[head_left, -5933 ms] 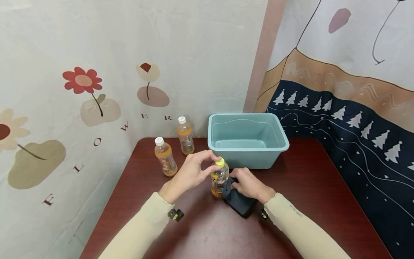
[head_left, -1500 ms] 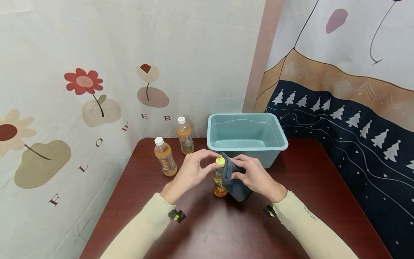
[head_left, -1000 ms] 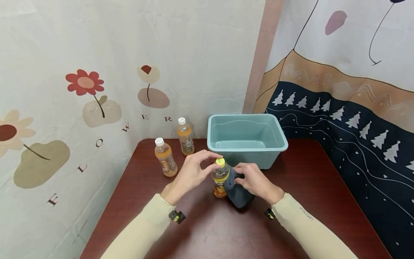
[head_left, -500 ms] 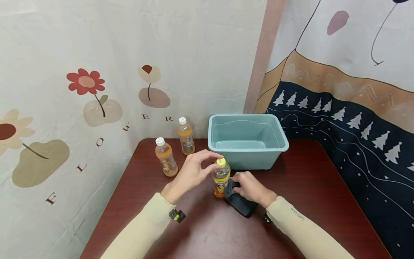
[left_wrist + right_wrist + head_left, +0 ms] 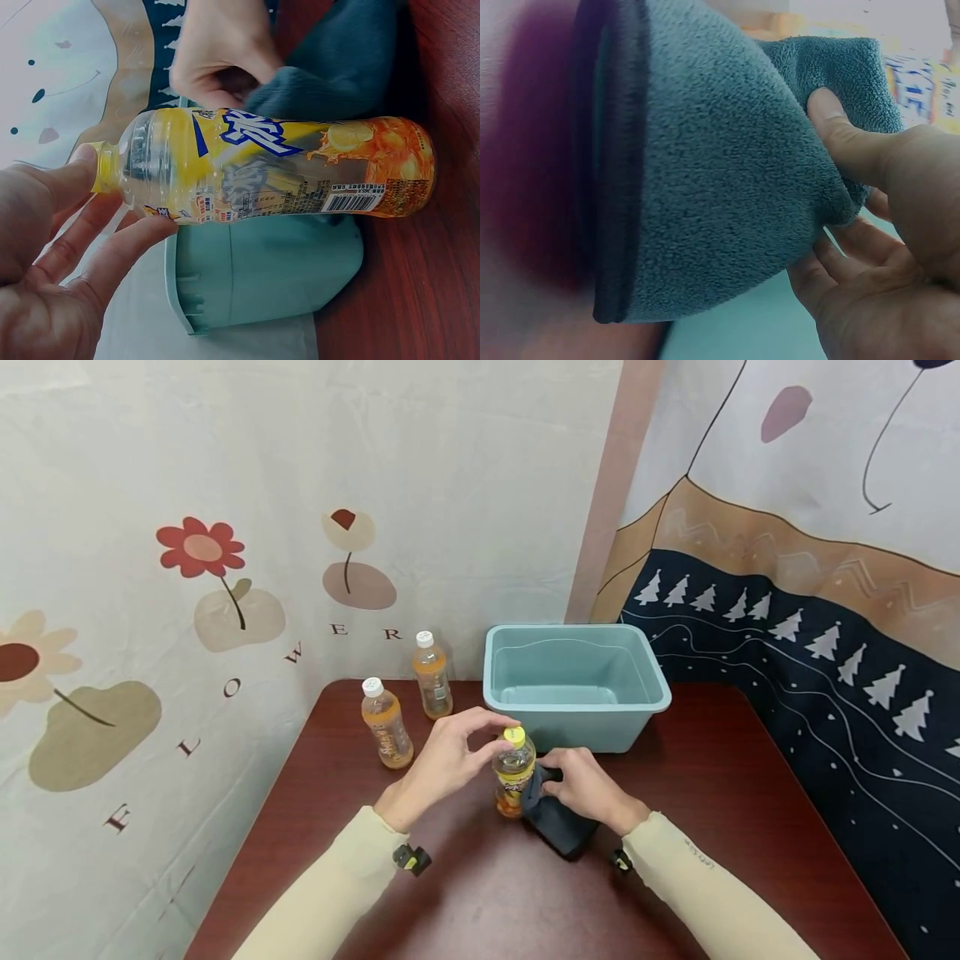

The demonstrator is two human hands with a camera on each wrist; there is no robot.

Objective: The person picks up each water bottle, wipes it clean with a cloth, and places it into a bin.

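Observation:
In the head view a clear plastic drink bottle [image 5: 513,785] stands upright on the table, amber at its base. My left hand [image 5: 447,753] pinches its yellow cap [image 5: 514,737] between thumb and fingers. My right hand [image 5: 588,789] grips a dark grey cloth [image 5: 564,828], bunched against the right side of the bottle and hanging toward the table. The left wrist view shows the yellow label [image 5: 247,157] and a barcode on the bottle, with the cloth at its far side. Up close in the right wrist view, the cloth [image 5: 712,172] is fuzzy with a darker hem, the thumb pressing it.
A light teal plastic bin [image 5: 573,727] sits just behind the bottle, with nothing seen inside. Two white-capped bottles of amber drink, a nearer one [image 5: 387,731] and a farther one [image 5: 432,681], stand at the back left. Printed fabric hangs behind the reddish-brown table [image 5: 480,893].
The cloth was up by the cap about 1.5 seconds ago, went down the side, and is now slightly higher again. The bottle has turned since the earliest frame. My left hand keeps the cap.

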